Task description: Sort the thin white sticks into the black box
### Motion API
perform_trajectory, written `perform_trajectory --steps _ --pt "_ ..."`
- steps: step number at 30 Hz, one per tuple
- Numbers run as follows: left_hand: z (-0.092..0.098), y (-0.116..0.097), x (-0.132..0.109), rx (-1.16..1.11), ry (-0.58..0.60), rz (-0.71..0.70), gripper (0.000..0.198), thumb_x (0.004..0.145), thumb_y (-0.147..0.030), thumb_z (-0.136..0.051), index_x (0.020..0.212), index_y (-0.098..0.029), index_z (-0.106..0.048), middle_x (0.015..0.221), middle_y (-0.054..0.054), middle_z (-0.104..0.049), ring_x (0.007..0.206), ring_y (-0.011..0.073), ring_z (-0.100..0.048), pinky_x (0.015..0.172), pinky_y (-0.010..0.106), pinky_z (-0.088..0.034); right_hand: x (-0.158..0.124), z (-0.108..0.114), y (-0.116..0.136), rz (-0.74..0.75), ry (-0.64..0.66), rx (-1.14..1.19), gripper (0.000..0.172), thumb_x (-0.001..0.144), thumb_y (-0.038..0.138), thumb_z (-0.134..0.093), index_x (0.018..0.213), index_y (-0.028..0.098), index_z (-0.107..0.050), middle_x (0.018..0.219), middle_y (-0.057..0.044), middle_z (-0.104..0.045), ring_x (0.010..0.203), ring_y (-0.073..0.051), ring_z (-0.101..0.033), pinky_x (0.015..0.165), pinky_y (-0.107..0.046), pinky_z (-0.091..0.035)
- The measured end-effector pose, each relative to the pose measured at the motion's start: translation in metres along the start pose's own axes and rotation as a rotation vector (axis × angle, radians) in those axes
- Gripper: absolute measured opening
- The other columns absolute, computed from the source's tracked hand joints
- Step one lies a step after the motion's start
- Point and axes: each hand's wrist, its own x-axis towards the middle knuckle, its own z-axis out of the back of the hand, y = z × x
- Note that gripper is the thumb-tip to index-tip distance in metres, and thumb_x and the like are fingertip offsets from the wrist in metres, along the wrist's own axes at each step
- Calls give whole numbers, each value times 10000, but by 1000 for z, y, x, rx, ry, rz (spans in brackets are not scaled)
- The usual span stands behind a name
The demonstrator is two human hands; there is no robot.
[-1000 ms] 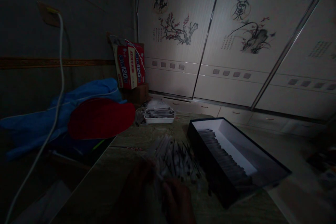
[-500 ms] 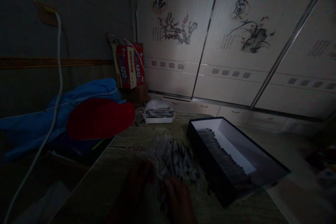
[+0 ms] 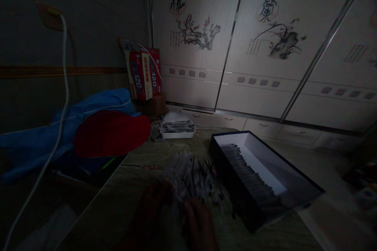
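Observation:
In the dim light, my left hand (image 3: 151, 206) is low over the table, fingers curled at the near left edge of a loose pile of thin, clear and dark pen-like sticks (image 3: 193, 178). My right hand (image 3: 198, 219) is beside it, thumb and fingers bent together at the pile's near side. Both hands look closed, but whatever is between their fingers is too dark to make out. Right of the pile, a dark box with a pale lining (image 3: 282, 160) holds a long row of similar sticks (image 3: 250, 172) lying side by side.
A white tray (image 3: 178, 135) of thin sticks stands at the table's far end, with plastic bags around it. To the left are a red oval cushion (image 3: 110, 133), blue cloth (image 3: 97, 100) and a hanging white cable (image 3: 65, 86). Red cartons (image 3: 144, 74) stand near the wardrobe (image 3: 194, 90).
Both hands stay in nearly the same place by the pile, with only slight finger movement. The view has shifted very slightly. The sticks in the box look unchanged.

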Motion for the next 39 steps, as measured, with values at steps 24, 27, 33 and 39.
perform_trajectory --steps 24,27,33,39 --pt "-3 -15 -3 -76 -9 27 279 718 -461 -604 591 -215 -640 530 -10 -616 574 182 -578 608 274 -458 -6 -10 -16 -22 -69 6 587 852 676 -340 847 213 -701 775 -70 -694 755 -201 -647 715 -281 -503" --pt "-2 -8 0 -61 7 15 266 744 -450 -587 673 -204 -661 577 -7 -645 612 187 -596 635 276 -464 -2 -5 -9 27 -25 24 492 855 628 -412 839 214 -677 717 -40 -671 678 -176 -628 639 -247 -491" --pt "0 -1 1 5 24 35 287 780 -442 -551 678 -191 -649 597 -11 -649 620 177 -594 639 270 -457 1 0 -8 45 13 3 490 855 621 -412 751 225 -680 670 -35 -659 642 -177 -611 611 -243 -481" --pt "0 -8 -3 -17 30 -3 247 781 -410 -558 686 -201 -647 600 -22 -645 642 173 -603 666 259 -459 -1 -9 -16 3 -46 54 484 825 629 -467 947 200 -657 829 -64 -685 761 -195 -634 671 -256 -489"
